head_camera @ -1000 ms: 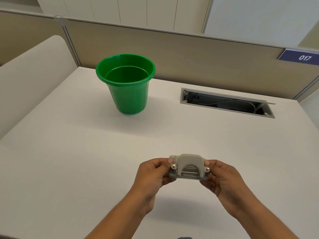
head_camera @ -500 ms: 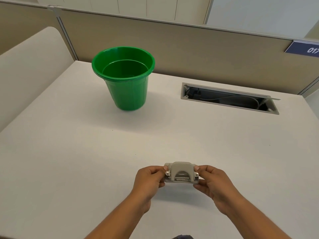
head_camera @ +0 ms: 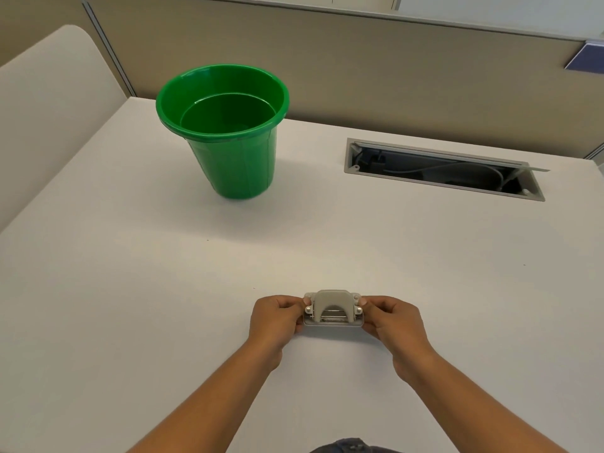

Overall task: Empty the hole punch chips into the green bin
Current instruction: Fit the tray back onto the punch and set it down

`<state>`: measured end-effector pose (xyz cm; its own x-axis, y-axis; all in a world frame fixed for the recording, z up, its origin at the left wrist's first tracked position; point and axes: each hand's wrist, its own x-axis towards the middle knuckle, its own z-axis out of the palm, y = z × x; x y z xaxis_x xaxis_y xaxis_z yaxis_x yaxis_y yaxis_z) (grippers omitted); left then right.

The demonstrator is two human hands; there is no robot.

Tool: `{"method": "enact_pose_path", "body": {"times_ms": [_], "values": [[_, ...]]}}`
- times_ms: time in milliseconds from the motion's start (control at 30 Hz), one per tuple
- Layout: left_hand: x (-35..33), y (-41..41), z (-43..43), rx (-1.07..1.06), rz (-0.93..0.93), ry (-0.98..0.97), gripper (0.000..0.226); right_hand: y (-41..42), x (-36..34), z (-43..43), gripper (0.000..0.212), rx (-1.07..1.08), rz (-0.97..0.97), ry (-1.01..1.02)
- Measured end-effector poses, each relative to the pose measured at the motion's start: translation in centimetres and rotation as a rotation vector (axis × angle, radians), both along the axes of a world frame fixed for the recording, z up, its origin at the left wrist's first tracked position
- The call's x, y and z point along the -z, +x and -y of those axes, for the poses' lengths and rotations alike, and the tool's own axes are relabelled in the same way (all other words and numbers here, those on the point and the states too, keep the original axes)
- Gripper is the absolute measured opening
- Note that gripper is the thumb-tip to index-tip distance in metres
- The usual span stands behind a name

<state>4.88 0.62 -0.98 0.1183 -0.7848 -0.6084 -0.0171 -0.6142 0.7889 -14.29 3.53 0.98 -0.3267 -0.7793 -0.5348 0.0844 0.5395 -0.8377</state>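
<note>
A small grey hole punch is held upright, low over the white desk, near the front middle. My left hand pinches its left end and my right hand pinches its right end. The green bin stands upright at the back left of the desk, well beyond the punch, and I see nothing inside it. The punch's underside is hidden.
An open cable slot with wires is sunk into the desk at the back right. A beige partition wall runs along the back edge, and a cream panel borders the left side.
Both hands have carried the hole punch slightly forward and lower in view while keeping the same grip. The camera has tilted down, bringing the bin closer and larger.
</note>
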Motion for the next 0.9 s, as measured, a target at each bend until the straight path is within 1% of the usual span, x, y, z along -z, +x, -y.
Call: {"method": "enact_pose_path", "body": {"times_ms": [100,167,200,300,367,467,600,733,833,900], "values": [[0.5,-0.1,0.2,0.007,0.052,-0.032,0.013,-0.1,0.7,0.3,0.013,-0.004,0.007,0.014],[0.7,-0.1,0.3,0.020,0.082,-0.054,0.015,-0.3,1.3,0.4,0.015,-0.015,0.014,0.019],[0.7,-0.1,0.3,0.031,0.096,-0.063,0.018,-0.3,1.5,0.5,0.015,-0.027,0.011,0.017],[0.9,-0.2,0.2,0.069,0.130,-0.097,0.038,-0.5,2.1,0.6,0.013,-0.054,0.000,0.010],[0.7,-0.3,0.2,0.100,0.138,-0.115,0.042,-0.7,2.4,0.7,0.014,-0.053,-0.004,0.017],[0.5,-0.5,0.3,0.147,0.157,-0.124,0.030,-0.9,2.7,1.0,0.017,-0.048,-0.015,0.019],[0.5,-0.7,0.4,0.161,0.191,-0.165,0.027,-1.0,2.9,1.1,0.018,-0.063,-0.081,0.020],[0.8,-0.9,0.3,0.163,0.224,-0.192,0.019,-1.1,2.9,0.8,0.021,-0.083,-0.098,0.023],[1.1,-0.8,0.3,0.174,0.250,-0.218,0.016,-1.0,2.9,0.6,0.014,-0.126,-0.140,0.000],[1.3,-0.8,0.2,0.179,0.273,-0.229,0.014,-1.0,2.9,0.4,0.015,-0.148,-0.173,-0.014]]}}
